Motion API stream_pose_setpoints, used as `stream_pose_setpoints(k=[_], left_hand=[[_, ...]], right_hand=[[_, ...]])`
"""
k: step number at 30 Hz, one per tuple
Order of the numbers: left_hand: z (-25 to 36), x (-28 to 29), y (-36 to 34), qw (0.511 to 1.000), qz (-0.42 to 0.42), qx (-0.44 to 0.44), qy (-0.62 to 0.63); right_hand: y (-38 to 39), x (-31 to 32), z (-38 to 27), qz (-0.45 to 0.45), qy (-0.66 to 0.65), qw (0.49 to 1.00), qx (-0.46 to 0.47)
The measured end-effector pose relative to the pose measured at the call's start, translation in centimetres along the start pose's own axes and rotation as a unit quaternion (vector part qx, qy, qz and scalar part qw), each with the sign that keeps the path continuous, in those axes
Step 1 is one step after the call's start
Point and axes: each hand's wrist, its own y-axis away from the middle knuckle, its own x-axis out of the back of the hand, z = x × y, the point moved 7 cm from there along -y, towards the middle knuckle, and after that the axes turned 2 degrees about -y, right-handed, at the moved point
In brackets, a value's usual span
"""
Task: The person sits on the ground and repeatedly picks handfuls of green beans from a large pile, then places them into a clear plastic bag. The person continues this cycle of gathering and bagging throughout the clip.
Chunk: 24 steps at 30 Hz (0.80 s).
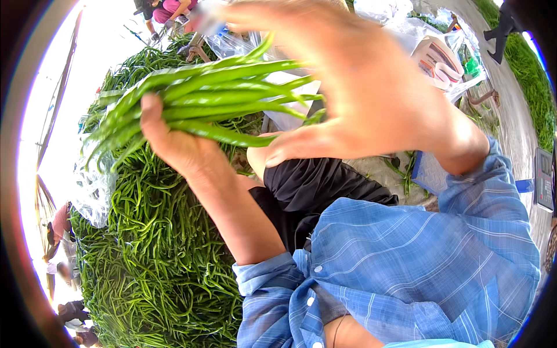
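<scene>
My left hand [174,145] grips a bundle of long, thin green pods [214,93] that look like chilli peppers, its thumb pressed along the upper side and the pods pointing rightward. My right hand [365,87], blurred by motion, arches over the right end of the bundle with fingers and thumb spread apart; whether it touches the tips I cannot tell. A large pile of similar green pods [151,261] lies beneath and left of my left arm.
Clear plastic bags [441,52] lie behind my right hand, another [93,191] on the pile. At right are a blue-edged board [423,174], a digital scale [542,180] and a strip of greens [522,87]. Other people [165,11] appear at top and far left.
</scene>
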Motion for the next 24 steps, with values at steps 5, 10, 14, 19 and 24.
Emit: stream_pose_setpoints(k=[5,10,14,19,24], left_hand=[[-2.9,-7.6,-0.4,0.978,-0.136,0.095,0.130],[-3.1,-13.5,-1.3,0.979,-0.165,0.038,0.115],[-4.8,-16.8,-2.3,0.953,-0.234,0.066,0.181],[-9.8,-18.2,-3.1,0.920,-0.241,0.159,0.265],[-12.4,-19.9,-3.0,0.889,-0.283,0.250,0.259]], right_hand=[[-3.6,-4.2,3.3,-0.082,0.059,0.995,-0.026],[-5.6,-0.9,7.9,-0.047,0.080,0.994,-0.055],[-6.1,0.4,11.0,-0.063,0.085,0.994,-0.041],[-5.0,-0.1,14.1,-0.134,0.208,0.958,-0.148],[-4.5,-0.2,20.1,-0.186,0.126,0.950,-0.219]])
